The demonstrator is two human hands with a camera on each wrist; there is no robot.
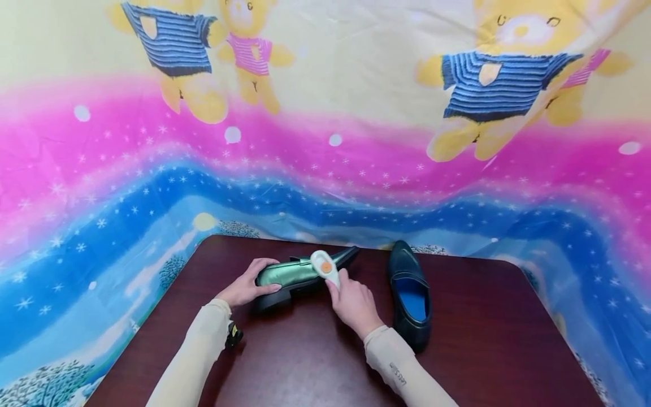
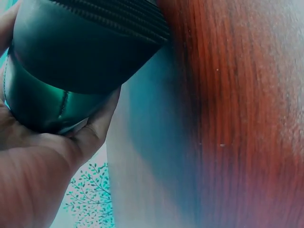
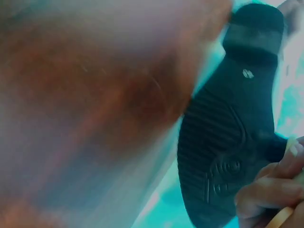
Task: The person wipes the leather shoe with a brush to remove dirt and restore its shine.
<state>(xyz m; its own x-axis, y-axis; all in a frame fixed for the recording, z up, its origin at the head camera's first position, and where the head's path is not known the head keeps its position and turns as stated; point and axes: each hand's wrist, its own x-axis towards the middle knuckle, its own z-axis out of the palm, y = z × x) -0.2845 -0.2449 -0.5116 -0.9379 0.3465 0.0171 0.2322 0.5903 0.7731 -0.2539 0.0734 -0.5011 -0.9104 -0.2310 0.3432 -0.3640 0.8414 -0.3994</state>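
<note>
A dark leather loafer [image 1: 287, 275], its side shining green, is tilted on its side over the table. My left hand [image 1: 247, 286] grips it round the heel; in the left wrist view the thumb and fingers wrap the heel's back [image 2: 40, 104]. My right hand [image 1: 354, 302] holds a white oval-headed tool with a handle and an orange spot [image 1: 324, 265] against the shoe's upper. The tool's underside is hidden. In the right wrist view the ridged sole [image 3: 223, 142] shows beside my right fingers [image 3: 270, 190].
A second dark loafer [image 1: 407, 282] with a blue insole stands upright on the brown table [image 1: 473, 339], right of my right hand. A small black and yellow item [image 1: 234, 334] shows at my left sleeve. Behind the table hangs a printed bear cloth [image 1: 325, 169].
</note>
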